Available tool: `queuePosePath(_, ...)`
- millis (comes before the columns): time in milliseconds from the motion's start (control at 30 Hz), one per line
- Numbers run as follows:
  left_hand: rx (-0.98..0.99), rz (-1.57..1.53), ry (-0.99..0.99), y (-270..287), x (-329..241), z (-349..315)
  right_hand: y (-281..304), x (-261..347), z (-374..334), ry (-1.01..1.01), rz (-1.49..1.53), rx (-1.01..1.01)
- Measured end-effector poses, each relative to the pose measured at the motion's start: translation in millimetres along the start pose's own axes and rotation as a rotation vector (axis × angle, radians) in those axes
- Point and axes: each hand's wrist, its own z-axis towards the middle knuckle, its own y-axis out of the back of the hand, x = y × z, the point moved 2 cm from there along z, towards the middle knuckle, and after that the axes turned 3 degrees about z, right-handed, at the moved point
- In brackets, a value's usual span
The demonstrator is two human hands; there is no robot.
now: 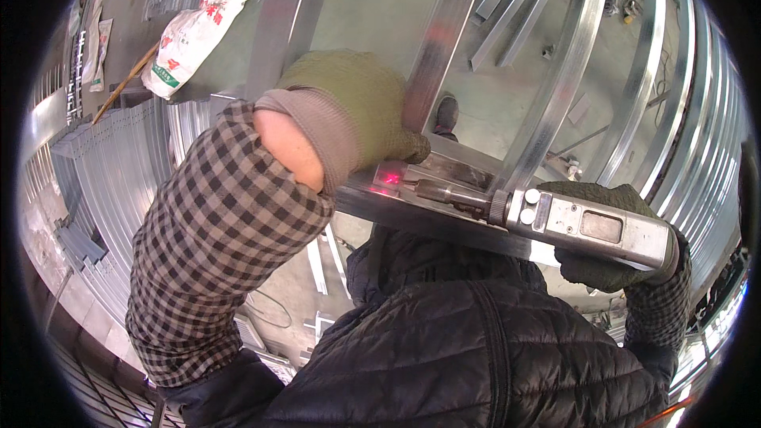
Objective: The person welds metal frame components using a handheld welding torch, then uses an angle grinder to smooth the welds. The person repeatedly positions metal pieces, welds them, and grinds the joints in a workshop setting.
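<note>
My right hand (596, 269), in a dark green glove, is wrapped round a silver handheld laser welding gun (559, 218). The gun's narrow nozzle (444, 192) points left, and red light spots show at its tip on a metal crossbar (380, 204). In an olive-green glove, my left hand (349, 103) is closed at the end of a shiny square metal tube (444, 40), where it meets the crossbar. The thumb side is close to the red spots. Most of the left fingers are hidden behind the glove's back.
Several parallel metal tubes (571, 55) run away from the crossbar to the right. Stacked metal profiles (115, 158) lie at left, beside a white printed sack (198, 32). Loose short profiles (515, 4) are on the floor beyond. A dark shoe (447, 111) shows between the tubes.
</note>
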Motion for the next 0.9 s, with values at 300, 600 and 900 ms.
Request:
queuePosePath(300,0.027,0.057,0.022,1,-3,2,-12,5,29,-0.226,0.048,-0.014)
queuePosePath(600,0.050,0.097,0.039,-1,-5,3,-15,-8,37,0.238,-0.071,-0.102)
queuePosePath(900,0.082,0.026,-0.001,10,-8,-7,-20,-18,27,0.173,0.012,-0.075)
